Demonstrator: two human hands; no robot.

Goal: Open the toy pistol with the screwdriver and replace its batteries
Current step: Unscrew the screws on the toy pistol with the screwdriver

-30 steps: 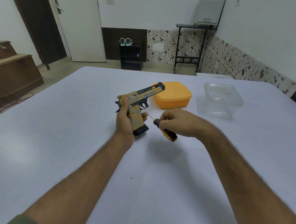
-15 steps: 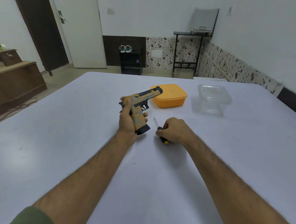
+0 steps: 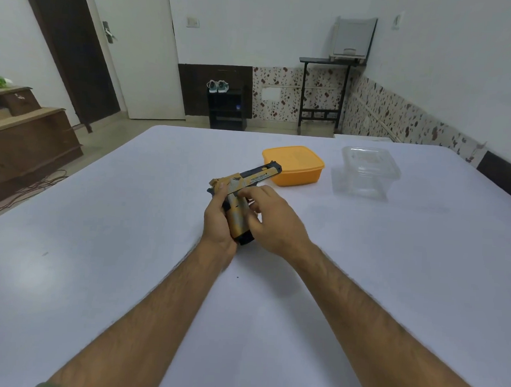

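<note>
Open tabletop on most sides, two containers at upper right

The white table (image 3: 101,243) lies bare across the left, centre and lower frame, while an orange lidded container (image 3: 295,166) just beyond the toy pistol (image 3: 250,179) and a clear plastic container (image 3: 366,173) to its right, with a gap between them, block the upper right.

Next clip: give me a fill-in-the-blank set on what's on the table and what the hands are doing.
1. Both hands, left hand and right hand, are on the toy ____.
2. The closed container behind the pistol is coloured ____.
3. The container to its right is ____ plastic.

Missing: pistol; orange; clear
</note>
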